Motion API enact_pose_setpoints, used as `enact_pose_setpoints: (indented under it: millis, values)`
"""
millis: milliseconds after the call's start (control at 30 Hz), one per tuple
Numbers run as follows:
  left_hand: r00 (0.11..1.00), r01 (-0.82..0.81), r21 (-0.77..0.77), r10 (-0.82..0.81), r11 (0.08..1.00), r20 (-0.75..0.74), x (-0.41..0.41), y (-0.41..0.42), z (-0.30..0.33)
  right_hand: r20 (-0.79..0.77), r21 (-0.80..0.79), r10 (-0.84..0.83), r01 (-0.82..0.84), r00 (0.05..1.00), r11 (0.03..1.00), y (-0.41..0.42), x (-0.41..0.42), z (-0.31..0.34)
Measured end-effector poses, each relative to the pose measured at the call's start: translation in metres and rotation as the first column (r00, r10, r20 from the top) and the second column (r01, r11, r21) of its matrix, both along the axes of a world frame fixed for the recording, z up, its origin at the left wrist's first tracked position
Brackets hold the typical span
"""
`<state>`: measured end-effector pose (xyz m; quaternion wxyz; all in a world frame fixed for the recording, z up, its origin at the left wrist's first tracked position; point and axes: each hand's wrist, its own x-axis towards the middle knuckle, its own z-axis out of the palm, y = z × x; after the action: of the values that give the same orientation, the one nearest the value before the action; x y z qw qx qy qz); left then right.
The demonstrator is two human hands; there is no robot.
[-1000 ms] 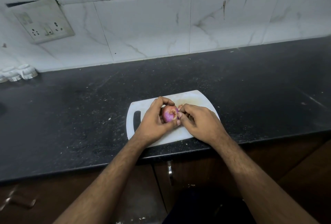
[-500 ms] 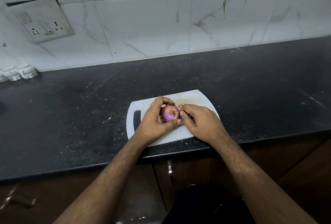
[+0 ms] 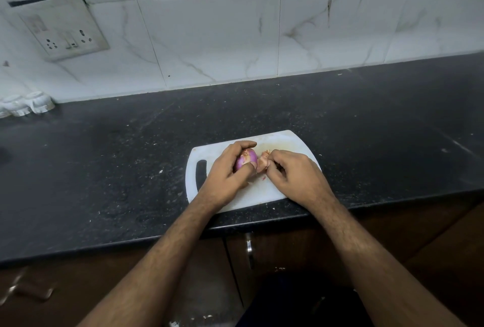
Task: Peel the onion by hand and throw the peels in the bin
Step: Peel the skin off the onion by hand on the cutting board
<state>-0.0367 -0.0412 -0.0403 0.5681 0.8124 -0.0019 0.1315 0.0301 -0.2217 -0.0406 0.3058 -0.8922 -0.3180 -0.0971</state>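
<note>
A small purple onion [image 3: 247, 159] is held over the white cutting board [image 3: 290, 143]. My left hand [image 3: 226, 172] grips it, fingers over its top and thumb on its front. My right hand [image 3: 292, 175] sits just to the right and pinches a pale pinkish peel [image 3: 263, 161] that hangs off the onion's right side. A small scrap of peel lies on the board below the hands. No bin is in view.
The board lies at the front edge of a dark speckled counter [image 3: 104, 169]. White tiled wall behind carries a switch and socket plate [image 3: 62, 28]. Small white cups [image 3: 26, 104] stand at far left. Brown cabinet doors with a metal handle [image 3: 249, 249] are below.
The onion has turned in my left hand, its root end now pointing up. My right hand has pulled a strip of peel away to the right.
</note>
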Motion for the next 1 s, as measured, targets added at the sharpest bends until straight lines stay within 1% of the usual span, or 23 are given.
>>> enact_pose_setpoints:
  millis: [67,200,467,533,600,700,833,933,1000]
  values:
    - [1.0,-0.005,-0.005,0.005,1.0,-0.001,0.0014,0.0014,-0.0021,-0.012,0.009,-0.008,0.009,1.0,1.0,0.0003,-0.0004,0.0007]
    - [1.0,-0.009,-0.085,0.007,0.996,-0.027,0.0028,0.0035,-0.0048,-0.035,0.021,-0.018,0.018,0.999,1.0,0.0019,-0.0017,0.0033]
    - [0.998,-0.022,-0.119,0.015,0.993,-0.054,0.002,0.0013,-0.0032,-0.058,0.051,-0.047,0.05,0.997,0.997,0.0035,0.0049,-0.0025]
    - [0.998,-0.032,-0.106,0.027,0.994,-0.051,0.0032,0.0019,-0.0046,-0.079,0.052,-0.063,0.067,0.995,0.996,0.0036,0.0052,-0.0027]
    - [0.998,-0.046,-0.054,0.043,0.998,-0.046,0.0034,0.0029,-0.0049,-0.085,0.049,-0.072,0.076,0.994,0.996,0.0038,0.0055,-0.0029]
    - [0.998,-0.027,-0.021,0.026,0.999,-0.051,0.0022,0.002,-0.0026,-0.094,0.047,-0.082,0.087,0.992,0.995,0.0042,0.0055,-0.0023]
    - [0.997,-0.037,-0.088,0.031,0.995,-0.068,-0.0014,0.0008,0.0011,-0.142,0.038,-0.11,0.116,0.984,0.992,0.0042,0.0068,-0.0006]
    - [0.995,-0.059,-0.175,0.043,0.983,-0.093,-0.0029,0.002,0.0029,-0.242,0.132,-0.111,0.146,0.964,0.98,0.0017,0.0068,0.0012]
    - [0.994,-0.067,-0.18,0.049,0.981,-0.101,-0.0038,0.0019,0.0042,-0.257,0.141,-0.096,0.136,0.962,0.981,0.0008,0.006,0.0024]
